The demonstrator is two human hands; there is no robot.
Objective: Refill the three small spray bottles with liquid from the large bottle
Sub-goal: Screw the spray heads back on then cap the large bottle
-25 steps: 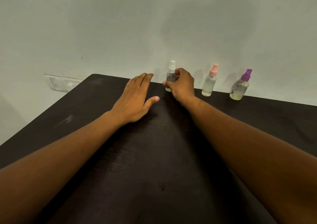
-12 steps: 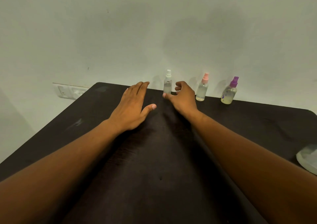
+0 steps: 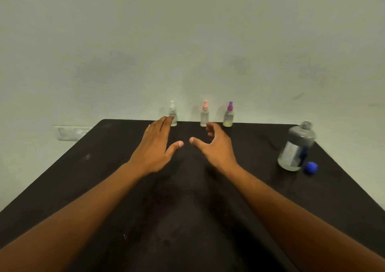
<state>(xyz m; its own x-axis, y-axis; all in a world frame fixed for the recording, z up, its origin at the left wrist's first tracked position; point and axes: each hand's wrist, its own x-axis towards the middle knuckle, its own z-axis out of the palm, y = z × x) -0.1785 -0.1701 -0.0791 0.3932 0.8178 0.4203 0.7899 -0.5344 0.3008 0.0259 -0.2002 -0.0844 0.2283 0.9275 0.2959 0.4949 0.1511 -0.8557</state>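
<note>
While both hands hovered empty over the desk [image 3: 83, 188], the left hand [image 3: 155, 146] lay flat-fingered and the right hand [image 3: 215, 146] loosely spread. Three small spray bottles, white-capped [image 3: 173, 114], pink-capped [image 3: 204, 114] and purple-capped [image 3: 228, 115], stood upright along the far edge. The large bottle [image 3: 296, 146] stood uncapped at the right, its blue cap [image 3: 311, 167] just beside it. It appeared heavy, smooth and probably slippery; a grasp round the mid-body seemed advisable. The small bottles looked light and easily toppled.

Table [image 3: 83, 178]: dark wood-grain top, matt. Three small spray bottles [image 3: 204, 116]: clear plastic, opaque plastic heads. Large bottle [image 3: 296, 146]: clear plastic, glossy label. Blue cap [image 3: 310, 167]: smooth plastic. Wall [image 3: 187, 42]: matt paint.
</note>
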